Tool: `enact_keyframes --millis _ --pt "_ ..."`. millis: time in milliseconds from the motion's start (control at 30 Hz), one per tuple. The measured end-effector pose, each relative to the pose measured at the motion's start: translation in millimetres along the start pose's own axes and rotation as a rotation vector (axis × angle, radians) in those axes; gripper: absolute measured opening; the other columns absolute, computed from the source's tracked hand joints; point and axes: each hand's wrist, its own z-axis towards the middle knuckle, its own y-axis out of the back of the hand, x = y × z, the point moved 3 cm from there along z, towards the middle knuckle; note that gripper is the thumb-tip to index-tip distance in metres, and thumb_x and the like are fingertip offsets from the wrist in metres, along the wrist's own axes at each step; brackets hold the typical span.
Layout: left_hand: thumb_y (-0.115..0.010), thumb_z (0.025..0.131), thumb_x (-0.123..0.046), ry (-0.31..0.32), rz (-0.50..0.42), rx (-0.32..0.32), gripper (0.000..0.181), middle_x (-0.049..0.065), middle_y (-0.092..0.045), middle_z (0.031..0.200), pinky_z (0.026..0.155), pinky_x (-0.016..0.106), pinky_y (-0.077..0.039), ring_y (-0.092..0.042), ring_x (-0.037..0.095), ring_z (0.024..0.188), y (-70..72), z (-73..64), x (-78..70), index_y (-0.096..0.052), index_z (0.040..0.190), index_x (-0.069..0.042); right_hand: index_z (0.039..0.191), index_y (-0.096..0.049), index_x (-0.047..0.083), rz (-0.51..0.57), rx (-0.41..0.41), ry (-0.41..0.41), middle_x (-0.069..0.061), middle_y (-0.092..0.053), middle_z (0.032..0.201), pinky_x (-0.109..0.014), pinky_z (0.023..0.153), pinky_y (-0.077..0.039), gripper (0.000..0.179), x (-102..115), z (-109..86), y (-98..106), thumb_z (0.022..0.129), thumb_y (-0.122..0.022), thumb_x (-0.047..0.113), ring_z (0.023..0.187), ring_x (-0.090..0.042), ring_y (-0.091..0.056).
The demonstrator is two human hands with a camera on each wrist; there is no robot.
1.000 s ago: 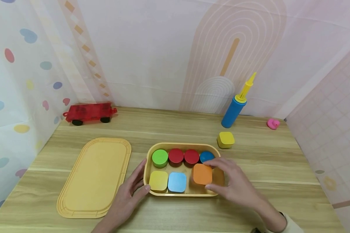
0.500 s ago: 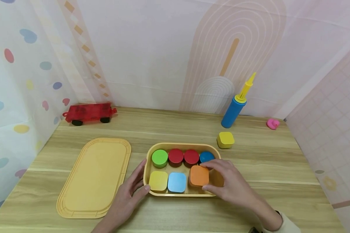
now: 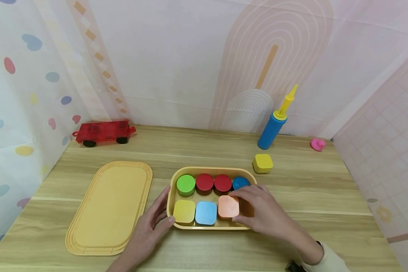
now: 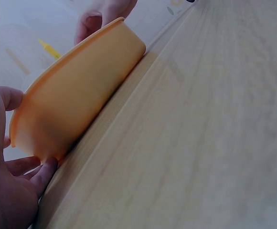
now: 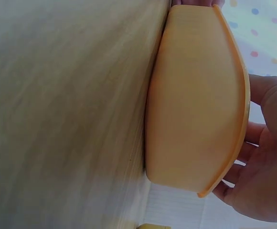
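In the head view my right hand (image 3: 266, 213) reaches over the right end of a yellow-orange plastic box (image 3: 210, 228) and pinches an orange rounded-square block (image 3: 228, 206) between thumb and fingers. Glare pales the block's top. To its left in the front row sit a light blue square block (image 3: 206, 212) and a yellow square block (image 3: 184, 211). Behind them stand a green round block (image 3: 186, 184), two red round blocks (image 3: 213, 183) and a blue round block (image 3: 240, 183). My left hand (image 4: 9, 162) holds the box's left end, thumb and fingers on its wall and rim.
A matching yellow-orange lid (image 3: 110, 207) lies flat on the left. One yellow block (image 3: 263, 163) stands behind the box on the right. Along the back are a red toy car base (image 3: 103, 132), a blue and yellow hand pump (image 3: 273, 128) and a pink toy duck (image 3: 317, 144).
My right hand has shifted left and slightly toward the front with the orange block, bringing it close beside the light blue one. The left hand has stayed on the box.
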Motion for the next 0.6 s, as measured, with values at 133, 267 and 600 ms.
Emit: enact_keyframes --millis 133,267,600 --pt "-0.066 0.111 -0.004 0.006 0.004 0.001 0.075 0.023 -0.042 0.173 0.115 0.016 -0.052 -0.056 0.009 0.147 0.2 0.0 -0.5 -0.033 0.176 -0.022 0.135 -0.079 0.014 -0.033 0.018 0.013 0.002 -0.077 0.131 -0.050 0.108 -0.051 0.059 0.8 2.5 -2.7 0.084 -0.101 0.031 0.124 -0.023 -0.066" --pt "-0.066 0.111 -0.004 0.004 0.003 0.001 0.075 0.022 -0.042 0.173 0.115 0.016 -0.052 -0.056 0.009 0.147 0.5 0.2 -0.4 -0.033 0.176 -0.022 0.134 -0.079 0.014 -0.049 0.033 0.016 0.002 -0.078 0.128 -0.052 0.109 -0.052 0.057 0.2 5.1 -4.3 0.084 -0.101 0.031 0.122 -0.023 -0.066" --pt "-0.066 0.111 -0.005 0.021 -0.004 0.003 0.075 0.022 -0.042 0.173 0.115 0.015 -0.051 -0.056 0.008 0.147 0.4 -0.1 0.6 -0.033 0.176 -0.023 0.134 -0.079 0.014 -0.040 0.111 -0.011 0.002 -0.079 0.128 -0.059 0.109 -0.054 0.057 0.4 7.2 -1.1 0.084 -0.101 0.029 0.118 -0.022 -0.068"
